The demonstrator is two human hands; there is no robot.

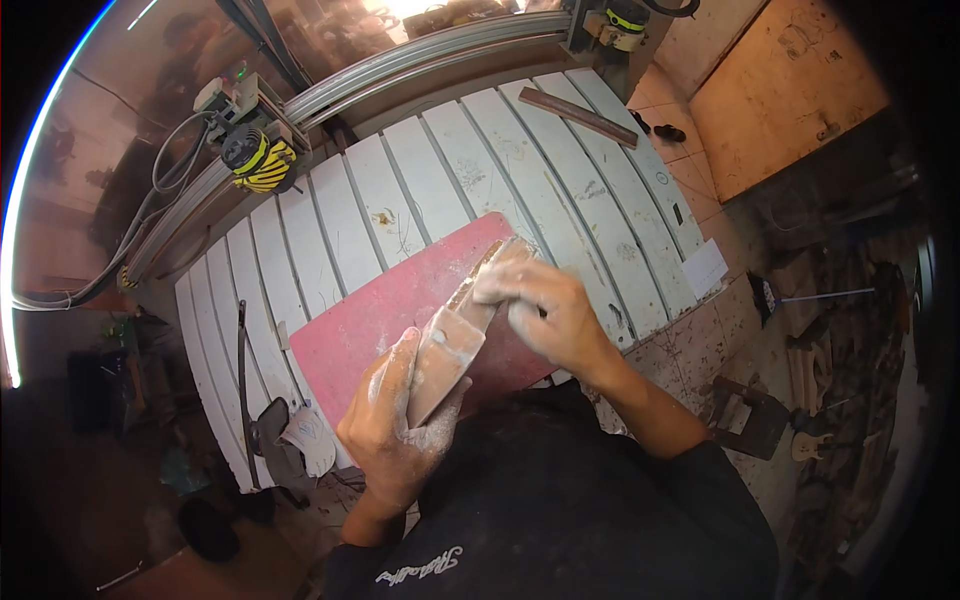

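Note:
A long piece of wood [448, 358], pale with dust and wider at its near end, slants up and to the right in front of me. My left hand [388, 425] is wrapped round the near end, thumb along its side. Over the narrower far part, my right hand [545, 305] is closed, with bent fingers pressed on the wood. Those fingers hide part of the far end, and I cannot see whether anything thin lies under them. White dust coats both hands. Beneath them lies a dusty pink board [370, 290].
The board rests on a white slatted machine bed [420, 170]. A metal gantry rail [420, 55] with a yellow-and-black spindle unit [262, 160] runs behind. A brown wooden strip [578, 116] lies far right; a black bar [242, 370] and a white cap [310, 440] are at left.

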